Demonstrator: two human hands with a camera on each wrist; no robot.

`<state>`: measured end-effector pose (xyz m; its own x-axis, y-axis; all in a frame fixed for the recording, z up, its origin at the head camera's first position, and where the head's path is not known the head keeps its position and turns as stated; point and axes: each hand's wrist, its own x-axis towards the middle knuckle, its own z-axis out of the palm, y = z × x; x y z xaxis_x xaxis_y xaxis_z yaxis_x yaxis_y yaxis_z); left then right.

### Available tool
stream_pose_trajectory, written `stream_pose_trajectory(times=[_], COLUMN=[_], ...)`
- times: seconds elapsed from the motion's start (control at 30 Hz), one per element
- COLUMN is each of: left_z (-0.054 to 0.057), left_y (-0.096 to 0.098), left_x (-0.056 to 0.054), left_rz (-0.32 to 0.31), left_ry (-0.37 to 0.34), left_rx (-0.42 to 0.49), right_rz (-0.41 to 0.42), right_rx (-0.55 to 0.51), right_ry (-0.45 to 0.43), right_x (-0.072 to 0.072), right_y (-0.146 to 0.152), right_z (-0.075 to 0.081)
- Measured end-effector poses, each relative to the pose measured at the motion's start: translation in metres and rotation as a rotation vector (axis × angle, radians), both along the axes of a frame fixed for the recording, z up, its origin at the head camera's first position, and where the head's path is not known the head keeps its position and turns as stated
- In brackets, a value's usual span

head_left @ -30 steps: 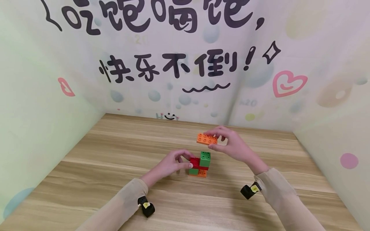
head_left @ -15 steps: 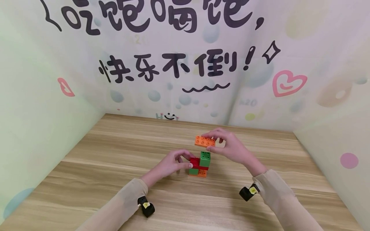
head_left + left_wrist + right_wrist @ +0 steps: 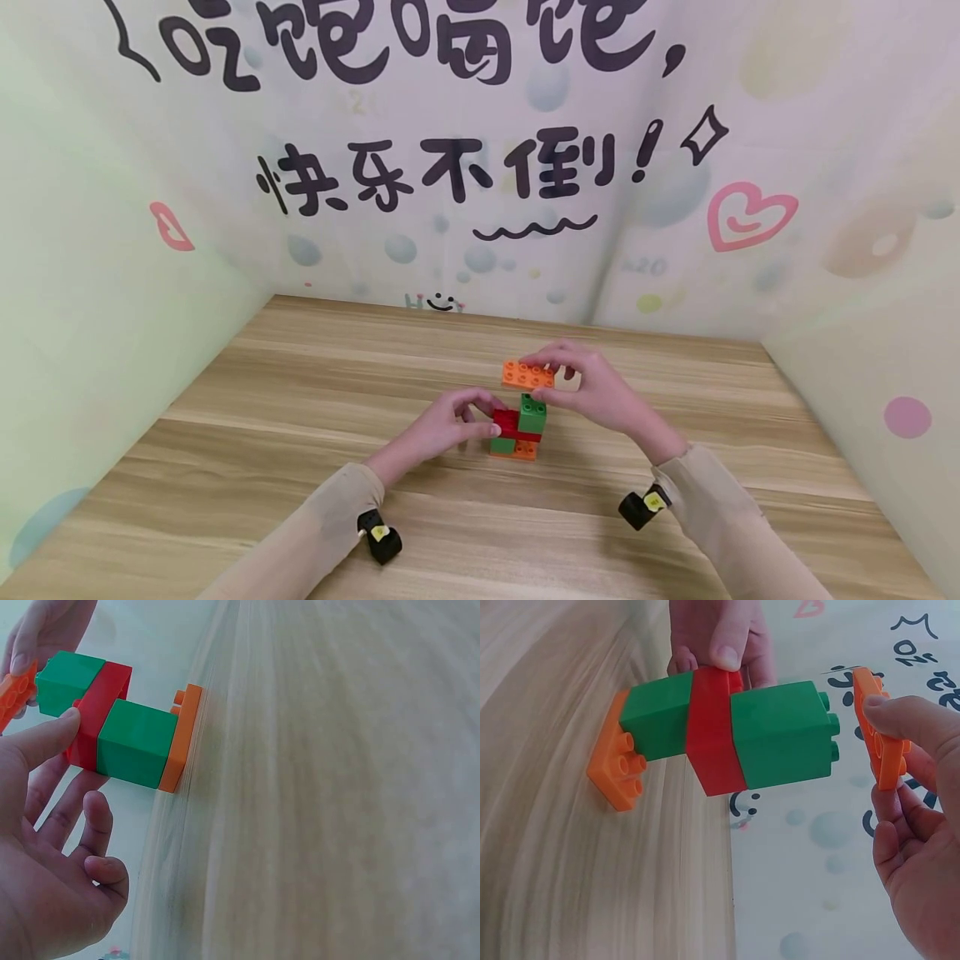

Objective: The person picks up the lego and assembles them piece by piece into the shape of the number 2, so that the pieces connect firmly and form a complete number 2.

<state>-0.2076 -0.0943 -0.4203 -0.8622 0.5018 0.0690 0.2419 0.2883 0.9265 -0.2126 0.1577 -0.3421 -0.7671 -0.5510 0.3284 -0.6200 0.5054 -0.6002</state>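
Lowering orange plate (image 3: 528, 376) toward green brick (image 3: 532, 413), right hand (image 3: 592, 387) fingers pinching it; left hand (image 3: 450, 425) steadying red brick (image 3: 507, 422).

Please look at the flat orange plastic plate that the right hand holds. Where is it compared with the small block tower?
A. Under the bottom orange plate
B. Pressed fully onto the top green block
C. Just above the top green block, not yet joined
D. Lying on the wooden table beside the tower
C: in the right wrist view a gap shows between the flat orange plastic plate, pinched by the right hand, and the studs of the top green block.
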Motion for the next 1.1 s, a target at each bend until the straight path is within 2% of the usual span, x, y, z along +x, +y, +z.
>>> stream_pose_trajectory(times=[0.27,0.77,1.1], left_z=[-0.002,0.000,0.000], left_y=[0.001,0.001,0.001], left_x=[-0.001,0.001,0.001], left_rz=[0.001,0.008,0.018], left_ry=[-0.002,-0.002,-0.004], left_rx=[0.004,-0.006,-0.006], right_rz=[0.006,0.006,0.010], right_rx=[0.000,-0.001,-0.013], right_ry=[-0.027,-0.057,-0.085], right_x=[0.004,0.004,0.007], right_y=[-0.001,-0.002,-0.003], right_z=[-0.006,-0.019,-0.022])
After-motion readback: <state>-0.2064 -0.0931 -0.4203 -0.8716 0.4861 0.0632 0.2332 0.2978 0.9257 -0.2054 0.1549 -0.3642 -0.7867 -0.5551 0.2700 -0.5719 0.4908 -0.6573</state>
